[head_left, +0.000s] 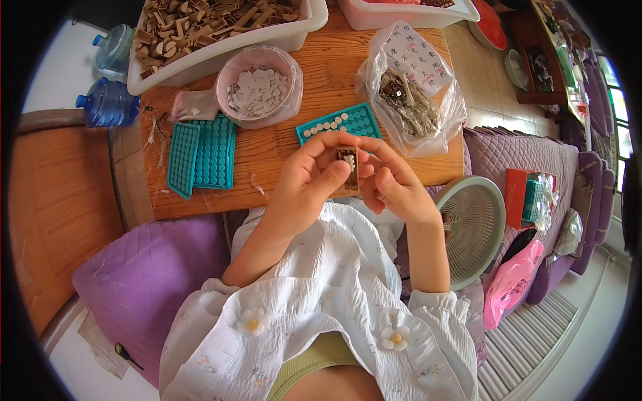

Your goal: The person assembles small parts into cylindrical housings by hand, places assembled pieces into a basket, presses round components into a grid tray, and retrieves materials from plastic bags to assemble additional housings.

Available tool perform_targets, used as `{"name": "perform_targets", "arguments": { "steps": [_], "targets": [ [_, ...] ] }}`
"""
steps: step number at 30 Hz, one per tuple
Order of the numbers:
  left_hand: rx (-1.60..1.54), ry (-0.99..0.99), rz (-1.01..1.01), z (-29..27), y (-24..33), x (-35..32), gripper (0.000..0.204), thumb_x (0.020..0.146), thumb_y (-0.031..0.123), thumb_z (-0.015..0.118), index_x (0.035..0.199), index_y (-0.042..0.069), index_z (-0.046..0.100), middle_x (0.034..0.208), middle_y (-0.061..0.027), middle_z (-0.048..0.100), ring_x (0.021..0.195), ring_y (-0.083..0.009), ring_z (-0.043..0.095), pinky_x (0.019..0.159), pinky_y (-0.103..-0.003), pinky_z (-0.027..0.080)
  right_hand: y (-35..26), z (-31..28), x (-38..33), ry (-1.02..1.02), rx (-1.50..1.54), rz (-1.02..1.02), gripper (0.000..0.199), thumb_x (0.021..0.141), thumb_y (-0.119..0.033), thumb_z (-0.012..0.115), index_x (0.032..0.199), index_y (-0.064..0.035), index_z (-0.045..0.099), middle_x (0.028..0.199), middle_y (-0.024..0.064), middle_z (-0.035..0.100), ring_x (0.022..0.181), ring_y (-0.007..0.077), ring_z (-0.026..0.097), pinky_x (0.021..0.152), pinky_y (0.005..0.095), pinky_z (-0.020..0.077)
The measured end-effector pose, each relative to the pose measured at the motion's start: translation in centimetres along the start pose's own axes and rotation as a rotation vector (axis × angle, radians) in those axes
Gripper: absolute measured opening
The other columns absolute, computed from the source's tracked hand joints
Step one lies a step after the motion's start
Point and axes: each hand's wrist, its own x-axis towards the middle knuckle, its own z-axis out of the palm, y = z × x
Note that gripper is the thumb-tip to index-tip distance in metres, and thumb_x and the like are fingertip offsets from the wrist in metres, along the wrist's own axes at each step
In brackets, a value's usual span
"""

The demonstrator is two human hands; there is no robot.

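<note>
Over the near edge of the table, my left hand (313,175) is closed on a small brown rectangular piece (346,180), its thumb on the front. Something silvery shows on that face, too small to make out. My right hand (399,190) is curled against the piece's right side, its fingertips at the edge; some of its fingers are partly hidden. Just beyond lies a teal tray (361,122) of round cups, with several white discs (328,126) in it. Right of that, an open clear plastic bag (456,110) holds a tangle of silvery-gold strands (416,110).
At the back left, a white bin (221,57) is full of brown curved pieces. A bag-lined tub (225,110) holds small white pieces. Two teal trays (214,157) overlap at the table's left. A grey-green basket (491,227) stands beside my right forearm, near a purple sofa (535,147).
</note>
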Motion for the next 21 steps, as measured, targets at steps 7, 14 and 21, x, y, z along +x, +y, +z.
{"name": "perform_targets", "arguments": {
  "steps": [7, 14, 21],
  "targets": [
    [0.045, 0.146, 0.038, 0.7, 0.4, 0.4, 0.029, 0.091, 0.013, 0.051, 0.118, 0.002, 0.043, 0.109, -0.0090, 0.055, 0.102, -0.0167, 0.057, 0.076, -0.030, 0.057, 1.7, 1.1, 0.2, 0.078, 0.013, -0.087, 0.048, 0.093, -0.030, 0.049, 0.131, -0.0045, 0.036, 0.119, 0.0085, 0.048, 0.090, 0.0108, 0.054, 0.073, 0.0271, 0.0494],
    [0.158, 0.166, 0.080, 0.5, 0.7, 0.5, 0.028, 0.091, 0.011, 0.050, 0.118, 0.002, 0.044, 0.111, -0.0091, 0.052, 0.094, -0.0127, 0.058, 0.070, -0.025, 0.057, 2.2, 0.5, 0.4, 0.131, -0.003, -0.148, 0.036, 0.086, -0.012, 0.061, 0.117, 0.0001, 0.046, 0.109, 0.0054, 0.053, 0.094, 0.0100, 0.054, 0.080, 0.0263, 0.0482],
    [0.101, 0.196, 0.088, 0.7, 0.7, 0.7, 0.029, 0.091, 0.010, 0.051, 0.118, 0.002, 0.044, 0.114, -0.0104, 0.050, 0.092, -0.0139, 0.058, 0.070, -0.027, 0.058, 2.6, 1.1, 0.9, 0.314, -0.057, -0.137, 0.025, 0.083, -0.004, 0.063, 0.105, 0.0012, 0.053, 0.095, 0.0021, 0.057, 0.080, 0.0062, 0.055, 0.073, 0.0210, 0.0471]
  ]
}}
